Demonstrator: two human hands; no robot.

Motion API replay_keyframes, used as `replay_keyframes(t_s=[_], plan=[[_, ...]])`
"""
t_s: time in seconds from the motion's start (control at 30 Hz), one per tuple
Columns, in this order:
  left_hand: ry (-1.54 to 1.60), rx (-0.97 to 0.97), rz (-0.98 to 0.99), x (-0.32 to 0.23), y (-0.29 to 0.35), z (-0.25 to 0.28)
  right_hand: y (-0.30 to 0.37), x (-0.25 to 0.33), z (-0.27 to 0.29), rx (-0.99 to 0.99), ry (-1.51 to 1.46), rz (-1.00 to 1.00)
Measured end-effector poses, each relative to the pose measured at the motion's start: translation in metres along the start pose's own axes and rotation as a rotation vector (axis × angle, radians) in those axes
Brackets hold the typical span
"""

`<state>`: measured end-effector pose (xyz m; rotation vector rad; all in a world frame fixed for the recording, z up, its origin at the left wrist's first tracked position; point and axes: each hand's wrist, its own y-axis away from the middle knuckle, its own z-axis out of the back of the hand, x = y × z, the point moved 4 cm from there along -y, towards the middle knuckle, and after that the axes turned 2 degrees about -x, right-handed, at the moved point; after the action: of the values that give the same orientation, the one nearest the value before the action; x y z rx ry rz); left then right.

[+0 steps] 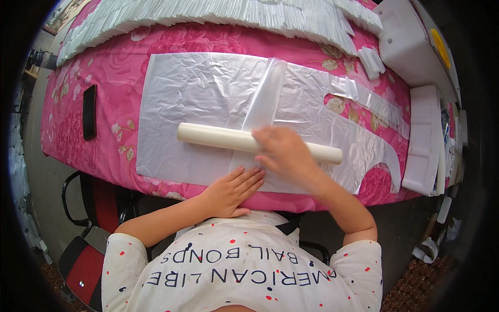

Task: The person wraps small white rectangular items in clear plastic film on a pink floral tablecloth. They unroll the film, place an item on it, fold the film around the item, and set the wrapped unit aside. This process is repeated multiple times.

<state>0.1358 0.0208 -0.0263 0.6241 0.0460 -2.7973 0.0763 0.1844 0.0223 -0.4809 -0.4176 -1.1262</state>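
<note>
A thin, see-through plastic apron (pixel 187 88) lies spread out and wrinkled, with cut-out curves and a strap at its right end. A narrow folded strip of the same film (pixel 264 96) runs across its middle. On top rests a long white tube (pixel 213 136), sloping slightly down to the right. My right hand (pixel 288 153), a little blurred, is closed around the middle of this tube, its fingers over the top and its thumb on the near side. Flat on the film at the near edge is my left hand (pixel 234 191), fingers stretched out and holding nothing.
A pink floral cloth (pixel 117 67) covers the table. Long rows of folded white packets (pixel 208 13) line the far side. White foam boxes (pixel 422 138) stand on the right, and a black phone (pixel 89 112) lies on the left. Red and black chairs (pixel 104 205) are below left.
</note>
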Motion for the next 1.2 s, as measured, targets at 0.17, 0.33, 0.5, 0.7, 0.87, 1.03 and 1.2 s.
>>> replay_keyframes(t_s=[0.17, 0.33, 0.5, 0.7, 0.87, 1.03, 1.2], plan=[[-0.126, -0.001, 0.001, -0.006, 0.002, -0.003, 0.018, -0.029, 0.010, -0.077, 0.193, -0.038], [0.002, -0.041, -0.098, -0.002, 0.004, 0.004, 0.028, -0.108, 0.076, -0.341, 0.292, -0.364], [0.090, -0.098, -0.017, 0.010, 0.003, 0.018, 0.046, -0.068, 0.062, -0.253, 0.114, -0.188], [-0.112, -0.060, 0.060, -0.011, 0.005, -0.004, 0.050, 0.005, 0.010, -0.044, 0.096, 0.039], [-0.184, -0.094, 0.072, -0.016, 0.011, -0.012, 0.001, -0.019, 0.010, -0.132, 0.120, 0.108], [-0.072, -0.087, -0.057, -0.008, 0.014, 0.000, -0.076, -0.072, 0.020, -0.144, 0.092, 0.028], [0.079, -0.173, -0.171, 0.007, 0.031, 0.015, -0.087, -0.064, 0.027, -0.365, 0.320, 0.142]])
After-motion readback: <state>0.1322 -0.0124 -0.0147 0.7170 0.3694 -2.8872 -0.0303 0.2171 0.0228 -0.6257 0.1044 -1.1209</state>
